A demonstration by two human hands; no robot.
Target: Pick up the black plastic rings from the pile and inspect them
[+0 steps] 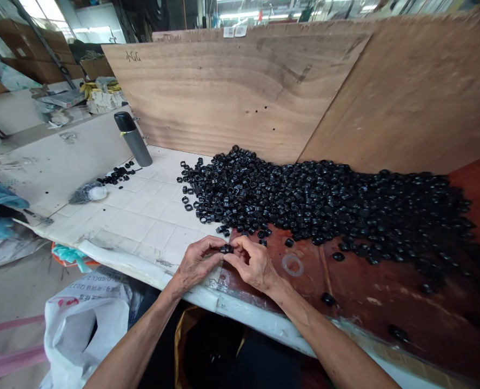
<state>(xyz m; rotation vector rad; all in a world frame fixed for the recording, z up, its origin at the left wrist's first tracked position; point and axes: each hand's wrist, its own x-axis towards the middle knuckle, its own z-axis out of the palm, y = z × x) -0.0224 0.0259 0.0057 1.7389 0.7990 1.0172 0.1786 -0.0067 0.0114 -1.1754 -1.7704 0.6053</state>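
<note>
Between the fingertips of both hands, just above the table's front part, is a small black plastic ring (226, 249). My left hand (199, 260) pinches it from the left with thumb and fingers. From the right, my right hand (251, 263) closes its thumb and forefinger on the same piece; the fingertips cover part of it. Right behind the hands spreads a big heap of similar black rings (264, 189), stretching far to the right. A few loose ones lie close to my fingers.
A grey bottle (137, 143) stands at the back left, near a small cluster of black pieces (118, 175) and a plastic bag (86, 192). A wooden board (232, 92) walls off the back. Below the table edge are a white sack (81, 313) and a yellow-rimmed bag (180, 346).
</note>
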